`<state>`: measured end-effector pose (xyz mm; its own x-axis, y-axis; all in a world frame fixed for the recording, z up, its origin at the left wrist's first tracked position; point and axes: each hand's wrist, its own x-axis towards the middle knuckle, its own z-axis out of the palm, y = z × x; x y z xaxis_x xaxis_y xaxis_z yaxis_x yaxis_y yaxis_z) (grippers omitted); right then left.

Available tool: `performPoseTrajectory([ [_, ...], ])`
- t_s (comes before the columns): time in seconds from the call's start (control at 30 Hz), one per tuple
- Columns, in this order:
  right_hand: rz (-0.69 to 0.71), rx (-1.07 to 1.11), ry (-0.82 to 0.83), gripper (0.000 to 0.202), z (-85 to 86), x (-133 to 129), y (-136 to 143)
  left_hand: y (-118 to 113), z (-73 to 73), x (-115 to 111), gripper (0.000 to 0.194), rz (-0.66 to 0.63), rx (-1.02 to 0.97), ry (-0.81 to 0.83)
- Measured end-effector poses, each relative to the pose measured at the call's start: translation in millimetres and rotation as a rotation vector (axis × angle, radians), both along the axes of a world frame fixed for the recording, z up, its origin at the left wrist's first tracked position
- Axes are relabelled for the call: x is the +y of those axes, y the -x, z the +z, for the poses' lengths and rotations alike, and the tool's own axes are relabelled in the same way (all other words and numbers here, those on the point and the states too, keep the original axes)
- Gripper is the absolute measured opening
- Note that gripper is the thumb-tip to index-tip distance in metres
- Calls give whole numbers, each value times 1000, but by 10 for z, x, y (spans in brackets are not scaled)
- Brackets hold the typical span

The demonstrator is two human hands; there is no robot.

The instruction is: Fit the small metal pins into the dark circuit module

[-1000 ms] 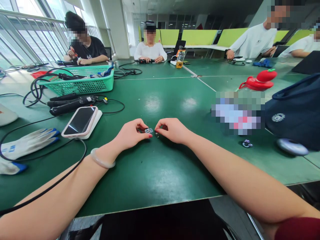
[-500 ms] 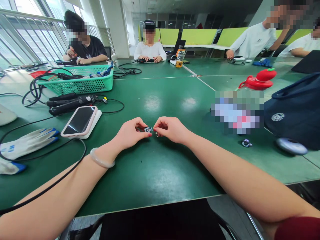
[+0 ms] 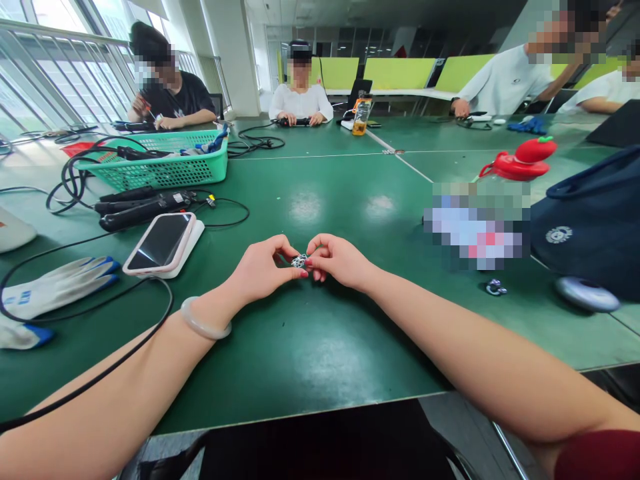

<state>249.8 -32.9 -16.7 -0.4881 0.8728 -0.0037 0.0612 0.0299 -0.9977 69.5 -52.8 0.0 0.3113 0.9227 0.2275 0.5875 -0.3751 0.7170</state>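
Between the thumb and index finger of my left hand (image 3: 263, 268) is a small silvery openwork piece (image 3: 299, 261), with a dark and pale pattern. Its exact kind is too small to tell. My right hand (image 3: 343, 261) is closed in a pinch right against the piece's right side. Whatever lies inside those right fingertips is hidden. Both hands are just above the green table (image 3: 320, 360), near its middle. A small shiny purple and silver object (image 3: 495, 287) lies on the table to the right, apart from my hands.
To my left are a phone (image 3: 161, 243), work gloves (image 3: 65, 287), a black handheld device (image 3: 145, 207) with cables and a green basket (image 3: 165, 163). A red-lidded bottle (image 3: 520, 163), dark blue bag (image 3: 590, 220) and mouse (image 3: 586, 295) stand right. Several people sit around the table.
My right hand has moved slightly left, closing the gap, and its fingertips now meet the silvery piece. My left hand still holds the piece, which looks slightly turned.
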Motion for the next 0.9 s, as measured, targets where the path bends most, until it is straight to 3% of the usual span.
performPoseTrajectory([
  [0.17, -7, 8, -8, 15, -16, 6, 7, -10, 19, -8, 32, 1, 11, -9],
  [0.27, -15, -57, -95, 12, -8, -1, -3, -15, 10, 8, 34, 13, -55, 44],
  [0.43, -175, -326, -523, 11, 85, -89, -26, -23, 0, 47, 37, -22, -371, 314],
  [0.53, -224, -421, -713, 15, 140, -141, -24, -26, 13, 50, 33, -23, -482, 381],
  [0.73, -271, -363, -623, 18, 106, -65, -71, -18, 11, 52, 29, -14, -585, 423],
  [0.9, -190, -629, -560, 15, 64, 37, -162, -19, -21, 75, 30, 23, -540, 424],
])
